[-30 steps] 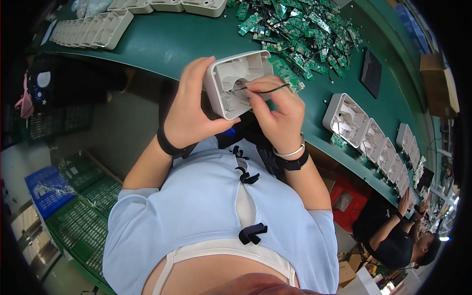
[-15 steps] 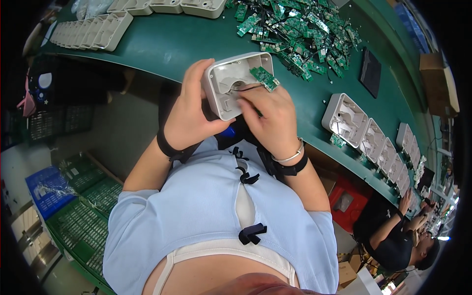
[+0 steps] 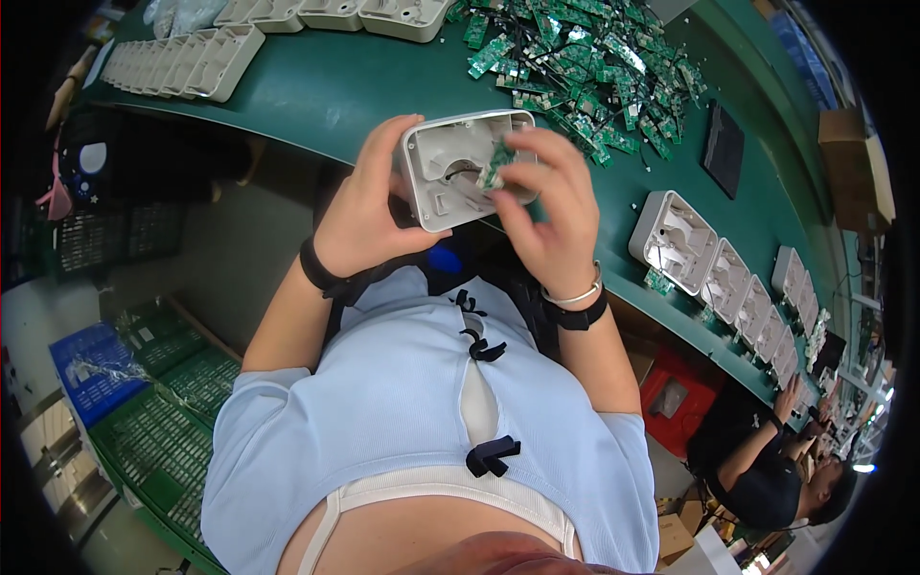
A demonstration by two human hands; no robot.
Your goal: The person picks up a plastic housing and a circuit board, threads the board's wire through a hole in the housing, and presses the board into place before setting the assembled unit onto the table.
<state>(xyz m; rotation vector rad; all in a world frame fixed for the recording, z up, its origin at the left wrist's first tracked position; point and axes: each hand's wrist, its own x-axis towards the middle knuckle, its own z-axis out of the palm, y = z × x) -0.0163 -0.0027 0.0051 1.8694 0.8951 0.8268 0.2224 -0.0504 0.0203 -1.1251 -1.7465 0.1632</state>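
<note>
A pale grey plastic housing [image 3: 431, 182], open side toward me, is tilted up in front of my body. My left hand [image 3: 362, 201] grips its left side, thumb along the lower edge and fingers behind the upper corner. At the housing's right side, my right hand [image 3: 556, 206] pinches a small green circuit board [image 3: 496, 165] between thumb and fingers. A dark wire [image 3: 462, 174] runs from near the board into the round recess inside the housing. Part of the board is covered by my fingers.
Many green circuit boards [image 3: 594, 72] with black wires lie heaped on the green table [image 3: 326, 91]. Rows of housings [image 3: 676, 240] stand to the right, more housings [image 3: 225, 62] at far left. A black flat pad [image 3: 724, 149] lies right; a co-worker [image 3: 757, 470] sits lower right.
My right hand has moved up and to the right, from the wire inside the housing to the circuit board, now pinched and turned more upright. My left hand still holds the housing.
</note>
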